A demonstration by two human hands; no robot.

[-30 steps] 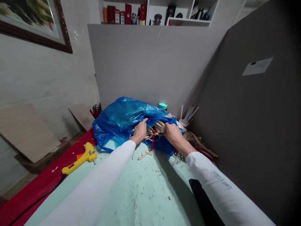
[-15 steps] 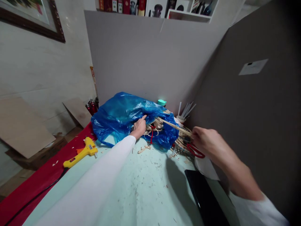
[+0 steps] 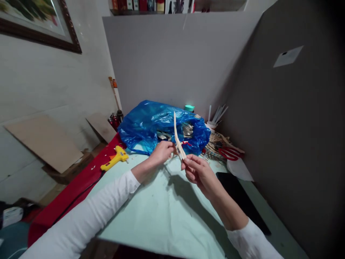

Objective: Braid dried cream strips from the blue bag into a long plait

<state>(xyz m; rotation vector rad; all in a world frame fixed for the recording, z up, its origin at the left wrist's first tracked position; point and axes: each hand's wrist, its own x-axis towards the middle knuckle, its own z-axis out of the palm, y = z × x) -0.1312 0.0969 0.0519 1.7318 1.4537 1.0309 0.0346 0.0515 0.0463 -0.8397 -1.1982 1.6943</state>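
My right hand [image 3: 198, 171] pinches the lower end of some pale, flat, straw-like strips [image 3: 178, 140], which stand up above the table and bend slightly. My left hand [image 3: 163, 153] is closed close beside them, fingertips at their left edge; what lies between its fingers is hidden. Right behind both hands sits a crumpled blue plastic bag [image 3: 140, 122]. Through its opening more pale strips [image 3: 188, 130] show, with a thin red tie [image 3: 185, 143] near them.
A yellow glue gun [image 3: 115, 159] lies left on the pale green table cover [image 3: 151, 212], its cord trailing over red cloth. To the right are red-handled scissors [image 3: 229, 153], woven pieces, a cup of white sticks [image 3: 212, 124] and a black flat panel [image 3: 244, 203]. Grey boards wall the back and right.
My right hand has drawn in from the far right to the middle, bringing the strips upright. My left hand has come off the bag's opening and closed beside them. The view has shifted slightly.
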